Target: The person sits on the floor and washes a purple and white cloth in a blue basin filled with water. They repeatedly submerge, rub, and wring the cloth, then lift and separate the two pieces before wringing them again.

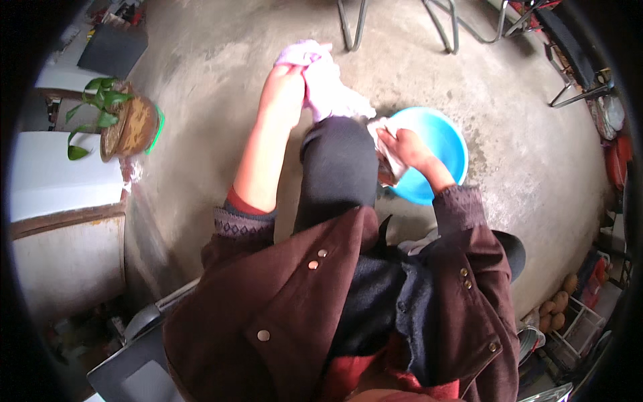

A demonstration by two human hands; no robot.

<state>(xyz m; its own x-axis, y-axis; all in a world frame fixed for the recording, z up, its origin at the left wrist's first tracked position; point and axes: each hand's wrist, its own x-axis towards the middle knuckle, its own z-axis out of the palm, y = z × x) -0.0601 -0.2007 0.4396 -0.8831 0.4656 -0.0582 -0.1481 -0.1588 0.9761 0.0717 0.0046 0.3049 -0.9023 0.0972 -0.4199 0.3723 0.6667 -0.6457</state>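
Note:
My left hand (289, 93) is closed on a pale pink-and-white cloth (326, 88), bunched up just beyond my raised knee in dark trousers. Closer to the basin, my right hand (409, 146) grips a whitish, crumpled cloth (394, 156) beside the knee; its fingers press into the folds. A round blue plastic basin (442, 145) lies on the floor under my right hand and forearm. Whether the two cloths are joined cannot be told, as the knee hides part of them. The basin's left side is partly covered by the whitish cloth and my hand.
A potted plant (128, 125) stands at the left by white furniture (65, 176). Metal chair legs (355, 30) rest on the concrete floor (211, 75) ahead. Wet spots mark the floor right of the basin. Round brown objects (555, 309) and a rack (582, 326) are at the lower right.

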